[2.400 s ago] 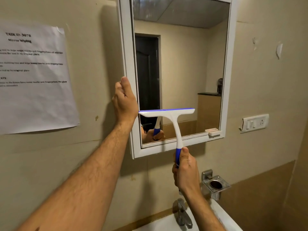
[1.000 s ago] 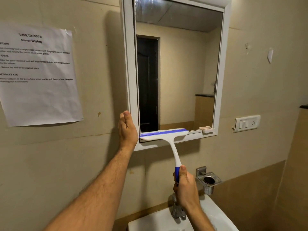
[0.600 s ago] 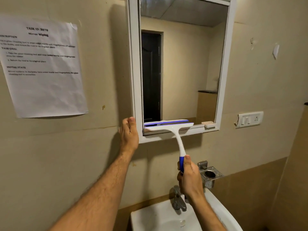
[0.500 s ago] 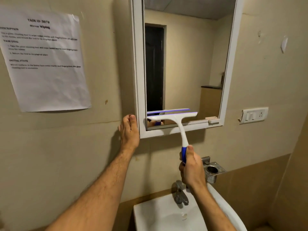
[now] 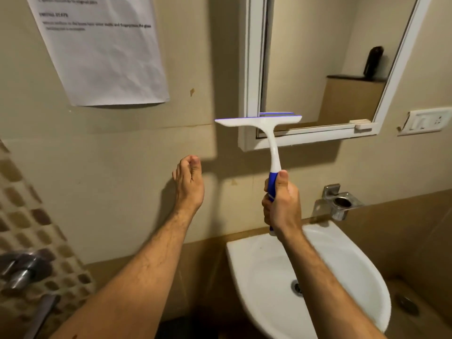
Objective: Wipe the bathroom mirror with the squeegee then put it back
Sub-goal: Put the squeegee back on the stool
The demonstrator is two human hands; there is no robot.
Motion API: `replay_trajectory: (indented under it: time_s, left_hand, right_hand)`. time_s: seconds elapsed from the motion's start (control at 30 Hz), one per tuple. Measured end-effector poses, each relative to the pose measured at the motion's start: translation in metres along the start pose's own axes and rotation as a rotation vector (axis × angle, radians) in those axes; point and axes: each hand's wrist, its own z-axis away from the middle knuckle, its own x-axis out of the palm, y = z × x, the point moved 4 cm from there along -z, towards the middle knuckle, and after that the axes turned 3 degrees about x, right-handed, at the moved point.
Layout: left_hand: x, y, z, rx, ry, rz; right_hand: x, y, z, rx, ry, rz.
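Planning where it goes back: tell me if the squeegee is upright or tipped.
Upright: the squeegee has its blade level on top, handle gripped below by the right hand.

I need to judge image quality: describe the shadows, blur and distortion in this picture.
Head view: hard shadows of the squeegee and left hand fall on the wall; the paper text is blurred; the mirror frame leans from wide-angle distortion.

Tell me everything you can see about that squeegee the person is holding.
The squeegee is T-shaped and looks like plastic: a white crossbar with a thin blue blade edge along its top, a white curved neck, and a blue grip. The right hand holds it upright, fingers wrapped round the grip, thumb up. Its crossbar sits level in front of the mirror's lower left corner, half over the wall. Whether the blade touches the glass cannot be told.
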Motion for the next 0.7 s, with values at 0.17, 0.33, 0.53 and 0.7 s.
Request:
replay_trajectory:
  time_s: [0.17,0.33,0.53,0.7]
  left_hand:
    - [-0.059,-0.071,0.053,0.057,-0.063,-0.139]
    - [-0.145,-0.150,0.110,0.048,-0.172,-0.431]
    - [-0.232,-0.216,0.178,-0.008,-0.253,-0.536]
    - [-0.260,-0.266,0.229,-0.136,-0.313,-0.578]
  right_hand:
    - [0.055,0.050,0.059,0.059,-0.076,-0.004]
    - [0.116,0.121,0.134,0.244,-0.111,0.030]
    - [0.180,0.188,0.209,0.352,-0.245,0.139]
    - [0.212,0.224,0.253,0.400,-0.324,0.222]
